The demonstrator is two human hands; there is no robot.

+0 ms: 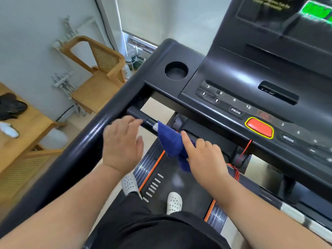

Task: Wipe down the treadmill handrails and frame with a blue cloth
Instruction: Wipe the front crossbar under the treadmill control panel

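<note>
Treadmill [224, 72], blue cloth [170, 141] on handrail [138, 115], stands by wooden chair [100, 81] and wall [27, 42].

One head-worn camera looks steeply down, close over the treadmill console [251, 97].

Your right hand [204, 157] bunches the blue cloth [170, 142] onto the short black grip bar [138, 115] under the console [233, 83]. Your left hand [123, 144] sits just beside it, loose fingers touching that bar. White clogs [173, 202] are down on the belt [190, 184].
</note>
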